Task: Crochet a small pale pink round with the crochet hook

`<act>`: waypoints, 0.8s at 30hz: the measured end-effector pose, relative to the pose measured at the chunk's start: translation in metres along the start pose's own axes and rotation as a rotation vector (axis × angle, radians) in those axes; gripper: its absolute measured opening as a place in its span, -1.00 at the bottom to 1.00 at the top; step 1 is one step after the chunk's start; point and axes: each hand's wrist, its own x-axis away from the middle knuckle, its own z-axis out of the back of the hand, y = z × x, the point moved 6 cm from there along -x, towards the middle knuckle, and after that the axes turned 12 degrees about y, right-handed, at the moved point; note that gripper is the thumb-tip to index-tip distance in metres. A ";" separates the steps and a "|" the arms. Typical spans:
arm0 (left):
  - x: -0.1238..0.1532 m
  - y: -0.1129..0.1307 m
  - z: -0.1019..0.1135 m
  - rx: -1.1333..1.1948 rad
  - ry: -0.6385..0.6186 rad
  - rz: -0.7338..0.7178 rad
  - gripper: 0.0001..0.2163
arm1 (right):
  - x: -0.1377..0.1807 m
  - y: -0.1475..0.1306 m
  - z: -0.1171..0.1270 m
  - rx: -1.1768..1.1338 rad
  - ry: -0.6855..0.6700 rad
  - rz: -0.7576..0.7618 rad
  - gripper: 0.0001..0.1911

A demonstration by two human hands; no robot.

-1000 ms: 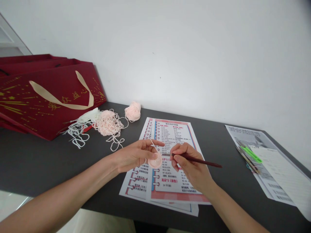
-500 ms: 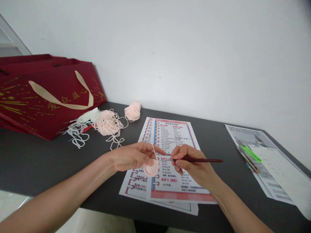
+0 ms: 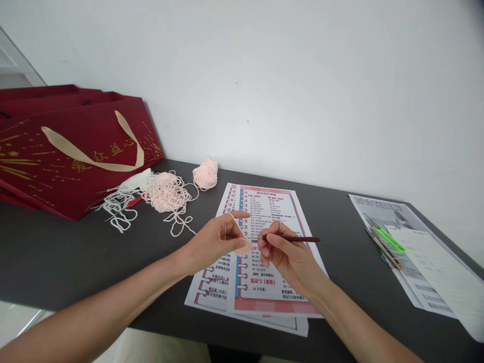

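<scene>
My left hand (image 3: pixel 216 241) pinches a small round pink crochet piece (image 3: pixel 246 247), with a strand of pink yarn looped over its forefinger. My right hand (image 3: pixel 288 257) grips a dark red crochet hook (image 3: pixel 298 239), whose tip points left into the pink piece. Both hands hover over a printed pattern sheet (image 3: pixel 264 212) with a red and blue border, lying on the dark table (image 3: pixel 75 252). The yarn runs back to a loose pink tangle (image 3: pixel 167 192) and a small pink yarn ball (image 3: pixel 206 174).
A dark red gift bag (image 3: pixel 68 151) with a beige ribbon handle lies at the back left, white yarn (image 3: pixel 121 204) beside it. At the right edge lie printed papers (image 3: pixel 423 252) with a green-handled tool (image 3: pixel 387 238) on them. A white wall stands behind.
Both hands have come closer together and moved slightly up the sheet. The hook now sits shorter in view, its tip at the pink piece, which is more hidden by my fingers.
</scene>
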 end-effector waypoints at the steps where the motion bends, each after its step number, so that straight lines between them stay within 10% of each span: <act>1: 0.000 -0.001 -0.001 0.005 -0.002 -0.002 -0.55 | 0.000 0.001 0.000 -0.014 0.021 0.002 -0.92; 15: 0.003 -0.004 -0.007 0.187 -0.063 0.113 -0.15 | 0.002 -0.004 0.001 0.069 0.026 0.086 -0.92; 24: 0.002 -0.007 -0.003 0.141 -0.025 0.140 -0.33 | 0.001 -0.006 0.001 0.078 0.020 0.085 -0.90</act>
